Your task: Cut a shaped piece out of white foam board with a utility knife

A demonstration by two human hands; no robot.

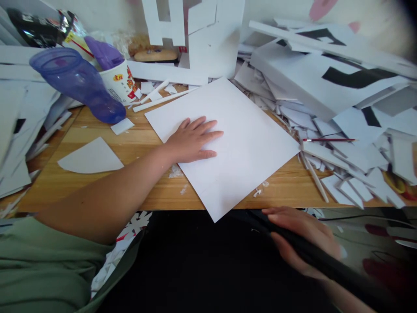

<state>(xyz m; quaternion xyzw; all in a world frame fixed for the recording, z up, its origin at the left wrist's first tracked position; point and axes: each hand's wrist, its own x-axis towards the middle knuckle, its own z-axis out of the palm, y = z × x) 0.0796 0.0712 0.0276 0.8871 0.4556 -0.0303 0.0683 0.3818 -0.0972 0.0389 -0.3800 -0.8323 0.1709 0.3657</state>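
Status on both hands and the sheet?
Left hand flat on white sheet. Right hand gripping dark tool, below desk edge. Sheet corner overhangs desk; scraps piled right.

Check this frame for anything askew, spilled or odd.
Yes: the purple boot-shaped container leans askew against the paper cup, and offcuts lie in a messy heap at the table's right.

There are two hands (195, 140), one square sheet (241, 117), one black tool (308, 252), one blue vessel (78, 78) and one printed cup (117, 84).
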